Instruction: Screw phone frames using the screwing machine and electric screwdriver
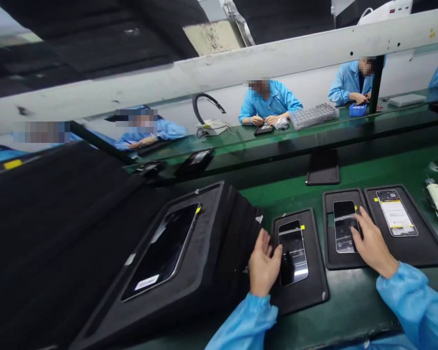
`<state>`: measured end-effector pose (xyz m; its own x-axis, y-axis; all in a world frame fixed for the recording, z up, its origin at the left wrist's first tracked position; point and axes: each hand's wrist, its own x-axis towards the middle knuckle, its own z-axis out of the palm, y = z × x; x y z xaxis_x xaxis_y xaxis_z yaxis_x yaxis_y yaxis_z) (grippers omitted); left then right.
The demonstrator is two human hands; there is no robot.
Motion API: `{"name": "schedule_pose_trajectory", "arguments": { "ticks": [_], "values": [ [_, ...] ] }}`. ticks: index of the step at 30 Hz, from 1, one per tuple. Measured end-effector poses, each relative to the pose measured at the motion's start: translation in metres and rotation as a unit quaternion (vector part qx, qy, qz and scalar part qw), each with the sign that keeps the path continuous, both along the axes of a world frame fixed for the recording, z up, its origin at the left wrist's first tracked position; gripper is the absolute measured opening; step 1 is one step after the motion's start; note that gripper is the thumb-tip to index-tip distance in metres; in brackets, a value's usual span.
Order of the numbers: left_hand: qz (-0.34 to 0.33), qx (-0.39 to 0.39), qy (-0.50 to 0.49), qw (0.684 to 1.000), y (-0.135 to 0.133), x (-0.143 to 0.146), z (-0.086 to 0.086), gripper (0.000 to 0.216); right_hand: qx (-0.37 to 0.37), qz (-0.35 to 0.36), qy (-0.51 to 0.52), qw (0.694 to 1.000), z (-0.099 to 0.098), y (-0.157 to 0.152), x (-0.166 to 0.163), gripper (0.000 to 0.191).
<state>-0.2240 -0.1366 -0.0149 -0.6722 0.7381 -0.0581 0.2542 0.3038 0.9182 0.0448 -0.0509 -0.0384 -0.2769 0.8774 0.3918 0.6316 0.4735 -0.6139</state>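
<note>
I'm facing a green counter (350,296), five blue-coated people (273,102) sitting beyond its far edge. Toward the near edge, four phones (164,248) are lying in black trays (317,272). My left hand (264,262), fingers and thumb apart, is hovering beside the second phone (294,260) from the left; my right hand (370,240), also spread, is overlapping the third phone (343,218).

A pale beam (219,68) spans the view above the far green worktop (237,138), where co-workers in blue clothing (273,99) sit at work. A black curved tube (197,108) rises from a white base (214,127) left of the central co-worker, with a clear compartmented tray (314,116) at right. Farther right stand a blue box (357,110) and a flat translucent case (407,100).
</note>
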Motion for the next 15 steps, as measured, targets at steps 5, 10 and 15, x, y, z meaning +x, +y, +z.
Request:
{"name": "schedule_pose_trajectory", "arguments": {
  "ticks": [5,10,15],
  "values": [
    [-0.010,-0.229,0.173,0.958,-0.041,-0.015,-0.008,0.069,0.145,0.183,-0.180,0.956,-0.021,-0.040,0.020,0.032],
    [-0.025,-0.201,0.158,0.966,-0.057,-0.015,-0.019,0.045,0.213,0.201,-0.198,0.935,-0.041,-0.042,0.021,0.030],
    [0.116,-0.066,0.038,0.990,-0.067,-0.010,-0.012,0.060,0.170,0.226,-0.135,0.950,-0.036,-0.038,0.017,0.023]
  ]
}}
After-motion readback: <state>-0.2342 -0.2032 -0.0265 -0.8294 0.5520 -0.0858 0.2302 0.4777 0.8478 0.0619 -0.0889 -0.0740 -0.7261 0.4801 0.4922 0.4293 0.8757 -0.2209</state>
